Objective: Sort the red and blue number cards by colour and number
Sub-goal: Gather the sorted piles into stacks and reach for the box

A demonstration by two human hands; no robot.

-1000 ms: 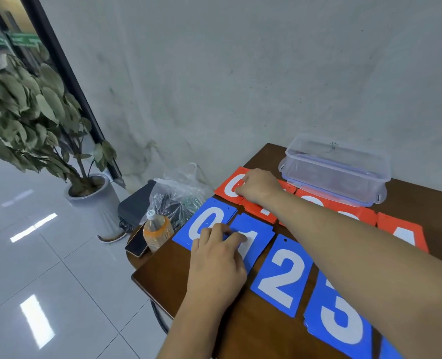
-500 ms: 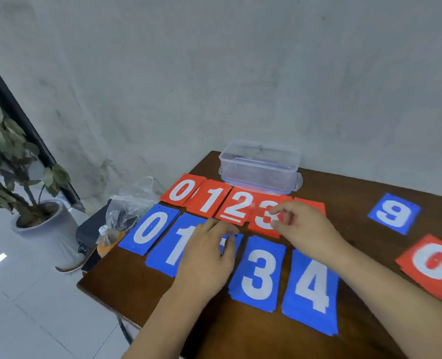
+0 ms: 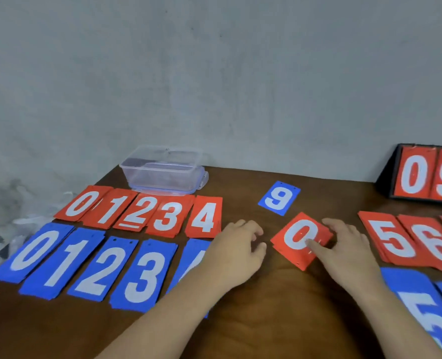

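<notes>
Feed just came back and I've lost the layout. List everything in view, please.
Red piles 0 to 4: five, red, far row, left.
Blue piles 0 to 4: five, blue, near row, left; the 4 partly under the left grip.
Red 0 pile: one, red, tilted, mid-table.
Blue 9 card: one, blue, beyond the red 0 pile.
Red 5 and 6 piles: two, red, right side; a third is cut off.
Blue 5 pile: one, blue, near right; another is cut off.
Container: one, clear, behind the red row.
Scoreboard stand: one, black, showing red 0 and 9, far right.
Table: one, brown.
Left grip: one, bare hand, loosely curled, empty.
Right grip: one, bare hand, touching the red 0 pile.
</notes>
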